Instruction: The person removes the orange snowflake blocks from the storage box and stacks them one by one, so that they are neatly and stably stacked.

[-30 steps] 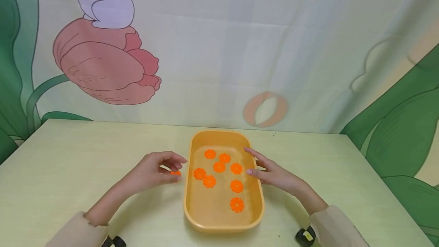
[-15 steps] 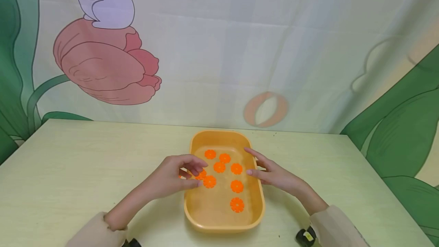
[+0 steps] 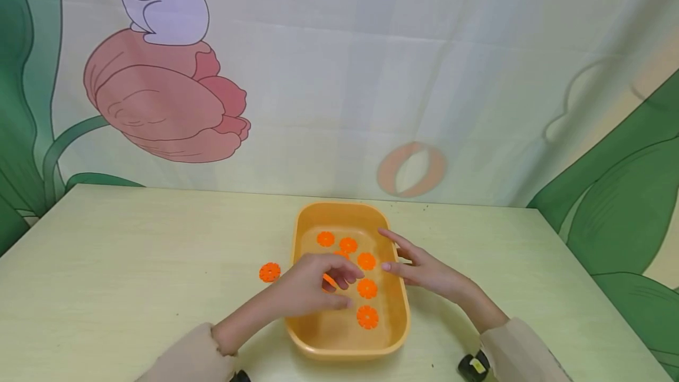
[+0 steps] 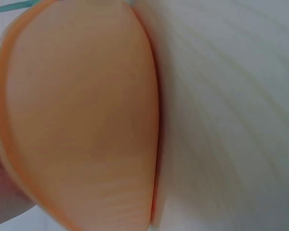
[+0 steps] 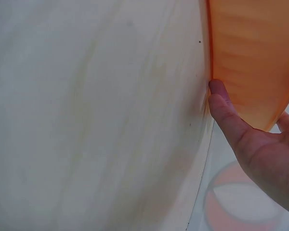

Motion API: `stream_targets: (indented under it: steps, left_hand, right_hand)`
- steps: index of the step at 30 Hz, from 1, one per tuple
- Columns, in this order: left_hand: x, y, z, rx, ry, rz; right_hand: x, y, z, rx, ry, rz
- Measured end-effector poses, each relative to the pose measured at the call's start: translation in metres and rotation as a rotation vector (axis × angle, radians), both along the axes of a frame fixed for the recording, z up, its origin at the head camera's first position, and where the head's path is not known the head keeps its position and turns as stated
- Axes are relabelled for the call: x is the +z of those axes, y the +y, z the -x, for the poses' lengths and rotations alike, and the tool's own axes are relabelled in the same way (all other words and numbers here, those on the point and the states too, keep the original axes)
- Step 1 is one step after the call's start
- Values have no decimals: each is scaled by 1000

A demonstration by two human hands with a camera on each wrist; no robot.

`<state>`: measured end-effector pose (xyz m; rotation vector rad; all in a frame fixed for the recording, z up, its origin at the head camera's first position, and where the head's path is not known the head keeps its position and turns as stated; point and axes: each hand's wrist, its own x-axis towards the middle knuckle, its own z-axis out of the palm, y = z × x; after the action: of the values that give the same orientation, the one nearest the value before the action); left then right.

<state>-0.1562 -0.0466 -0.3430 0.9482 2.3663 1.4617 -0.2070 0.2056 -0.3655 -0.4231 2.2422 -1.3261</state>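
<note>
Two hands work at an orange plastic tray that sits near the middle of a pale green table. The left hand reaches over the tray's left wall with its fingers curled downward, the fingertips close together over an orange flower-shaped disc that shows only as a sliver between them; whether the fingers already pinch that disc or merely hover on it cannot be told from the head view, and the left wrist view shows only the blurred outside of the tray. The disc lies directly beneath the left fingertips, toward the tray's left-centre, so the left hand is plainly the nearer one. The right hand rests against the tray's right wall with fingers straight and spread; in the right wrist view its thumb touches the tray's outer wall where it meets the table. Besides the disc under the fingers, 5 discs lie flat on the tray floor: 1 at the far end, 1 just behind the left fingers, 1 between the 2 hands, 1 just beside the left fingertips and 1 nearest the person. 1 more disc lies on the table just left of the tray, apart from its wall. The tray's long axis runs away from the person. Behind the table hangs a printed backdrop with a pink tulip and green leaves.
</note>
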Motion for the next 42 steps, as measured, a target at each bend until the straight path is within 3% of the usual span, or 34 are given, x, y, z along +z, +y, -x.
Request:
stream_targets:
  steps: [4, 8, 32, 36, 42]
  left_hand:
    - [-4, 13, 0, -50, -22, 20]
    - [-8, 24, 1, -74, -32, 97]
    - [-18, 47, 9, -210, 222, 580]
    - [-20, 48, 9, -218, 230, 615]
    - [-20, 50, 7, -212, 174, 658]
  right_hand:
    - [0, 0, 0, 2, 2, -2]
    - [1, 0, -1, 11, 2, 1]
    - [3, 0, -1, 6, 2, -5]
    - [4, 0, -1, 3, -2, -2]
    - [3, 0, -1, 8, -6, 6]
